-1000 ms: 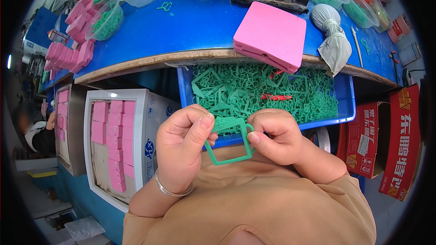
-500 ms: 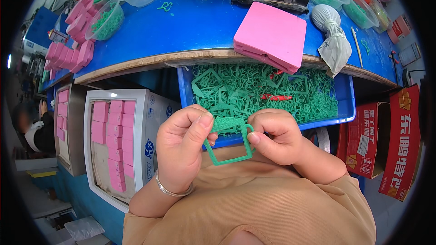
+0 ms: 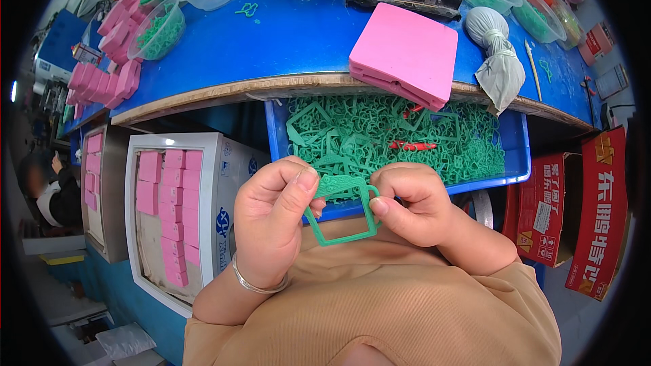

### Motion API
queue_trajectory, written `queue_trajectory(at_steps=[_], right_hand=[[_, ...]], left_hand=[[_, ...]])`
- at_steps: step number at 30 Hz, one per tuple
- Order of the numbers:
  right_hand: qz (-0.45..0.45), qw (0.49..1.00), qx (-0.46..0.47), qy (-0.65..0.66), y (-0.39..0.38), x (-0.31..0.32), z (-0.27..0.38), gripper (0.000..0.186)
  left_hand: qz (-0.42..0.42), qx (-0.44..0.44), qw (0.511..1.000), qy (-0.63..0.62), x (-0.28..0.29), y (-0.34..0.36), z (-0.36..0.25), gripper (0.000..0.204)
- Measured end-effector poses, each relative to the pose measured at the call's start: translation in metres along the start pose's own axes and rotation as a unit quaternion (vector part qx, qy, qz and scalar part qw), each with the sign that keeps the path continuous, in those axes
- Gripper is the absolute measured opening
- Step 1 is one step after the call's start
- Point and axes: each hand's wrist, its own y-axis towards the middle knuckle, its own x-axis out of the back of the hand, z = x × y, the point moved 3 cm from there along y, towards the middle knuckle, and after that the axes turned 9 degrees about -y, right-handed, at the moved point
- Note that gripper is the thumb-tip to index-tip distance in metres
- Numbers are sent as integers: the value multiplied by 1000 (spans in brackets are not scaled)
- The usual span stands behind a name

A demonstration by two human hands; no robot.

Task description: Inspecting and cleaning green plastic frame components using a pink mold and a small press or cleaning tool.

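Note:
A green mug-shaped frame with an open middle hangs upright between my two hands, in front of my chest. My left hand pinches its upper left corner between thumb and bent fingers. On the opposite side, my right hand grips the frame's right edge near the small handle-like loop. Just beyond the hands, a blue bin holds a tangle of thin green pieces. Among them lies a red-handled tool, partly buried.
Stacked pink blocks overhang the blue table's front edge. A tied grey cloth bag sits beside them. White-framed case with pink blocks stands left; red cardboard boxes stand right. Another person is far left.
My hands and the green frame hold almost the same pose. At the far left, the other person's hand has shifted slightly.

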Motion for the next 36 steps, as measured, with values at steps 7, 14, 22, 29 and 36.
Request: queue_trajectory(at_steps=[7, 14, 22, 29, 36], right_hand=[[1, 1000, -3, 0, -1, 1, -1, 24], [-9, 999, -5, 33, -2, 1, -2, 23], [-7, 998, -14, 54, -3, 3, -2, 25], [-33, 981, -115, 155, -6, 6, -2, 28], [-53, 978, -109, 170, -5, 5, 0, 29]], left_hand=[[-2, -2, 1000, -9, 0, 0, 1, 13], [-2, -5, 1000, -10, 0, 0, 1, 14], [-18, 29, 999, -18, 3, -1, 1, 19], [55, 24, 998, -19, 3, -2, 1, 19], [5, 18, 1000, 13, 0, -3, 1, 11]])
